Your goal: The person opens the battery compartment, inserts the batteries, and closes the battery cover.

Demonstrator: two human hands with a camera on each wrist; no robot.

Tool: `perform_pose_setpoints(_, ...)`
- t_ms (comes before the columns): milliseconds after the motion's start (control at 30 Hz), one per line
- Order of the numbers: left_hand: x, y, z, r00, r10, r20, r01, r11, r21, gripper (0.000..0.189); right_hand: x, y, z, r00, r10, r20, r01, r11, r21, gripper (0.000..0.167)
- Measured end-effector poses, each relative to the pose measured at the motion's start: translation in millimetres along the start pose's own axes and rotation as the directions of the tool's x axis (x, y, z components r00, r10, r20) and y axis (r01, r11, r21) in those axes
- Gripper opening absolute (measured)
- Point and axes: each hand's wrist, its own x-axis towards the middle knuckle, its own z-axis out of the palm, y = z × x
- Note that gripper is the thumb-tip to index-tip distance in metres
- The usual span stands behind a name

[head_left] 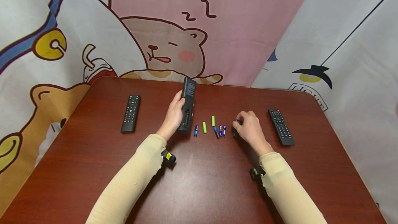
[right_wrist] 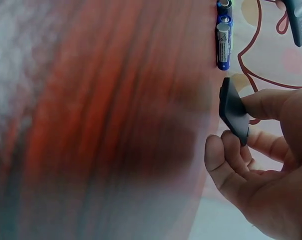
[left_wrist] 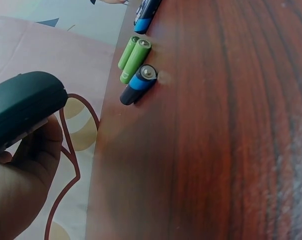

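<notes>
My left hand [head_left: 174, 115] grips a black remote control [head_left: 188, 96], held up at a slant with its back toward me. Its battery compartment [head_left: 187, 117] is uncovered at the lower end. Over to the right, my right hand [head_left: 251, 127] pinches a small black battery cover [right_wrist: 233, 111] between thumb and fingers. Between the hands lie several batteries: green ones [head_left: 204, 127], a blue-and-black one [head_left: 196, 130] nearest the left hand, another blue-and-black one [head_left: 216, 132], and two dark blue ones [right_wrist: 223, 46] side by side, nearest the right hand.
A second black remote [head_left: 131, 114] lies buttons up on the left of the brown table [head_left: 205, 182]. Another with a red button [head_left: 281, 127] lies buttons up on the right. Behind the table's far edge hangs a cartoon-printed curtain [head_left: 236, 37].
</notes>
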Motion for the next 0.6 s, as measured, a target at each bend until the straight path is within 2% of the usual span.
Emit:
perform_pose_setpoints(233, 1.0, -0.7, -0.4, 1.000, 0.007, 0.000, -0.007, 1.000, -0.009, 0.051, 0.3, 0.0, -2.7, 0.997, 0.050, 0.059, -0.048, 0.998, -0.047, 0.017)
perform_pose_setpoints(600, 0.1, 1.6, -0.6, 1.000, 0.008, 0.009, -0.008, 1.000, -0.007, 0.051, 1.8, 2.7, -4.6, 0.993, 0.059, 0.100, -0.049, 0.994, -0.098, 0.021)
